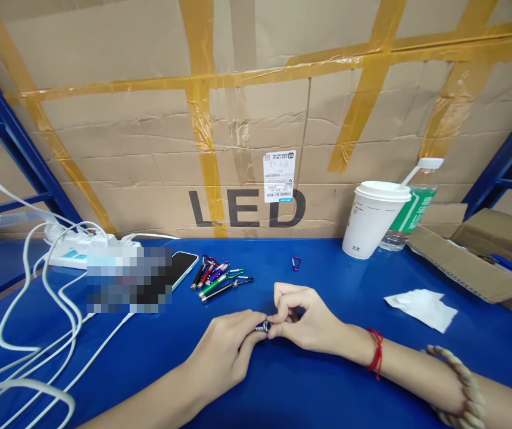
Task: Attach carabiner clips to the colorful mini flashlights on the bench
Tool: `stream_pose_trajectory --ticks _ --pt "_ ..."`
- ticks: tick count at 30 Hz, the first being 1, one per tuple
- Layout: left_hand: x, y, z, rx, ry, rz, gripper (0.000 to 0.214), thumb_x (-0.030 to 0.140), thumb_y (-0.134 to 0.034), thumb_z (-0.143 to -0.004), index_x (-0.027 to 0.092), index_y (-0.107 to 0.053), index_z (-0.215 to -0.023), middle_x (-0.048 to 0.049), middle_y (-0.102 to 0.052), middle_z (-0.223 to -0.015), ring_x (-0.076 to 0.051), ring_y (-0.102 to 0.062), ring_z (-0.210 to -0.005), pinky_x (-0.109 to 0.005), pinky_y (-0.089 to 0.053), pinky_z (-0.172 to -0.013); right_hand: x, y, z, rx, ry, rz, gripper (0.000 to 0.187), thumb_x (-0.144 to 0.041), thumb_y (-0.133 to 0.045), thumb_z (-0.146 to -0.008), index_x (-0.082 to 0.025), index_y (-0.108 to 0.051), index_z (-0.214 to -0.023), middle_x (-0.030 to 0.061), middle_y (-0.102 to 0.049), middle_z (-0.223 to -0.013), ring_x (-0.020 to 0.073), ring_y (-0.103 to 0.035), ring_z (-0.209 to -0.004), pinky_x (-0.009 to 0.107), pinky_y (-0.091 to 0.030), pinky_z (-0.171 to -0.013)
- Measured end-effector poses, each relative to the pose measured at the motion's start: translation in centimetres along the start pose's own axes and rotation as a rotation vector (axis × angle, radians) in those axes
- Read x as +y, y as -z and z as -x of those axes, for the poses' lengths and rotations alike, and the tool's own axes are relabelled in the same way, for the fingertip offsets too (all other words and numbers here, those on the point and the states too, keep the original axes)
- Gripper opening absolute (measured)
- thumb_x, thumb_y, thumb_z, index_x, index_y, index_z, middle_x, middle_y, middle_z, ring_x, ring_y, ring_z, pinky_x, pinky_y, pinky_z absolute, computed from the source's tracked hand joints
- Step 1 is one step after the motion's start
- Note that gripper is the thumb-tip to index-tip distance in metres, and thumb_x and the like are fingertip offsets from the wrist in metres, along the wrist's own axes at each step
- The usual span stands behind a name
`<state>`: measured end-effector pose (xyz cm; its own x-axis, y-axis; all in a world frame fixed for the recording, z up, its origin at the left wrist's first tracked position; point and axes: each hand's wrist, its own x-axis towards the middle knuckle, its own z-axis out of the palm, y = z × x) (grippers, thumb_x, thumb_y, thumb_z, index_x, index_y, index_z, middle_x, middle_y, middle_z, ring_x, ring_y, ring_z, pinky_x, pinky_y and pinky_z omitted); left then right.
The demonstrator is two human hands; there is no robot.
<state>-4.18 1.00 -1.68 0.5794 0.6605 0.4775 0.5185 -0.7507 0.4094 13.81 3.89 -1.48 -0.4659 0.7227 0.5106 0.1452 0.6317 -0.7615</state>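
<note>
My left hand (231, 345) is closed around a small purple mini flashlight (262, 326); most of its barrel is hidden under the fingers. My right hand (303, 319) pinches at the dark end of the same flashlight, thumb and forefinger together. Whether a small part sits between those fingertips is too hidden to tell. Beyond my hands lies a group of several finished-looking mini flashlights (214, 283) in black, red, purple and green, with small carabiner clips. A loose purple-and-red carabiner (296, 263) rests by itself on the blue table (327, 381).
At the left are a phone (184, 265), a white power strip (71, 253) and tangled white cables (66, 304). A white paper cup (370, 223), a water bottle (410, 214), a crumpled tissue (423, 307) and an open cardboard box (483, 280) stand right. A large carton (149, 155) closes the back.
</note>
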Motion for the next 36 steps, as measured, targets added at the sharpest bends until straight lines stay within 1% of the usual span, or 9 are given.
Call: stream_pose_trajectory --ticks 5,10,13,17,20,24,29,32,36 --pt "-0.5 -0.2 0.0 0.138 -0.051 -0.136 0.022 0.019 -0.039 -0.088 0.017 -0.061 -0.088 -0.0054 -0.067 -0.078 -0.014 -0.063 -0.067 -0.020 -0.048 -0.060 -0.1 -0.3 -0.2 0.025 -0.125 -0.047 0.040 -0.041 -0.074 -0.061 -0.015 -0.047 -0.046 -0.0043 -0.039 -0.055 0.0057 -0.034 -0.049 0.021 -0.026 -0.044" --pt "-0.6 -0.2 0.0 0.164 -0.039 -0.226 0.022 0.020 -0.040 -0.088 0.017 -0.061 -0.092 -0.0046 -0.068 -0.076 -0.015 -0.063 -0.064 -0.022 -0.050 -0.059 0.0 -0.5 -0.4 0.030 -0.232 -0.126 0.039 -0.043 -0.075 -0.058 -0.014 -0.052 -0.048 -0.0037 -0.042 -0.056 0.0062 -0.036 -0.051 0.022 -0.027 -0.046" --pt "-0.6 -0.1 -0.1 0.103 0.017 -0.180 0.023 0.022 -0.040 -0.088 0.019 -0.061 -0.095 -0.0041 -0.069 -0.083 -0.015 -0.064 -0.069 -0.022 -0.050 -0.063 0.2 -0.5 -0.4 0.021 -0.290 -0.154 0.037 -0.044 -0.075 -0.058 -0.014 -0.055 -0.049 -0.0034 -0.044 -0.057 0.0059 -0.036 -0.051 0.022 -0.027 -0.047" --pt "-0.4 0.1 -0.4 -0.036 0.168 -0.044 0.024 0.026 -0.039 -0.089 0.022 -0.061 -0.098 -0.0016 -0.068 -0.091 -0.013 -0.064 -0.076 -0.019 -0.048 -0.067 0.6 -0.5 -0.6 -0.006 -0.367 -0.212 0.036 -0.044 -0.075 -0.055 -0.013 -0.058 -0.052 -0.0028 -0.048 -0.058 0.0050 -0.036 -0.049 0.022 -0.026 -0.045" --pt "-0.3 0.3 -0.6 -0.076 0.229 0.004 0.024 0.028 -0.039 -0.089 0.023 -0.061 -0.096 -0.0009 -0.068 -0.091 -0.014 -0.063 -0.078 -0.020 -0.046 -0.068 0.9 -0.5 -0.7 -0.019 -0.423 -0.257 0.037 -0.043 -0.077 -0.053 -0.012 -0.058 -0.056 -0.0033 -0.051 -0.055 0.0043 -0.035 -0.047 0.021 -0.026 -0.044" --pt "-0.1 0.6 -0.7 -0.087 0.254 0.025 0.025 0.030 -0.037 -0.089 0.023 -0.060 -0.096 -0.0015 -0.067 -0.088 -0.014 -0.062 -0.076 -0.020 -0.044 -0.065 1.2 -0.4 -0.8 -0.054 -0.469 -0.358 0.037 -0.040 -0.078 -0.051 -0.012 -0.055 -0.058 -0.0035 -0.055 -0.053 0.0049 -0.042 -0.047 0.020 -0.030 -0.047" --pt "0.2 0.7 -0.8 -0.119 0.247 0.028 0.029 0.035 -0.033 -0.090 0.020 -0.058 -0.086 -0.0016 -0.063 -0.072 -0.012 -0.055 -0.061 -0.020 -0.039 -0.055 1.0 0.0 -0.9 -0.109 -0.486 -0.493 0.036 -0.037 -0.078 -0.050 -0.013 -0.054 -0.058 0.0001 -0.065 -0.064 0.0078 -0.054 -0.055 0.022 -0.040 -0.056" --pt "0.2 0.6 -0.9 -0.131 0.253 0.041 0.030 0.037 -0.033 -0.090 0.019 -0.055 -0.081 -0.0005 -0.059 -0.067 -0.011 -0.051 -0.056 -0.020 -0.037 -0.054 0.9 0.3 -0.9 -0.116 -0.497 -0.520 0.036 -0.035 -0.080 -0.048 -0.013 -0.053 -0.057 -0.0001 -0.066 -0.065 0.0082 -0.057 -0.057 0.022 -0.042 -0.058" --pt "0.1 0.5 -0.9 -0.149 0.283 0.075 0.029 0.038 -0.033 -0.089 0.020 -0.053 -0.079 0.0016 -0.055 -0.062 -0.010 -0.048 -0.053 -0.020 -0.035 -0.053 0.9 0.2 -0.9 -0.113 -0.488 -0.506 0.038 -0.038 -0.079 -0.048 -0.013 -0.053 -0.058 -0.0012 -0.064 -0.063 0.0074 -0.055 -0.056 0.021 -0.042 -0.056"
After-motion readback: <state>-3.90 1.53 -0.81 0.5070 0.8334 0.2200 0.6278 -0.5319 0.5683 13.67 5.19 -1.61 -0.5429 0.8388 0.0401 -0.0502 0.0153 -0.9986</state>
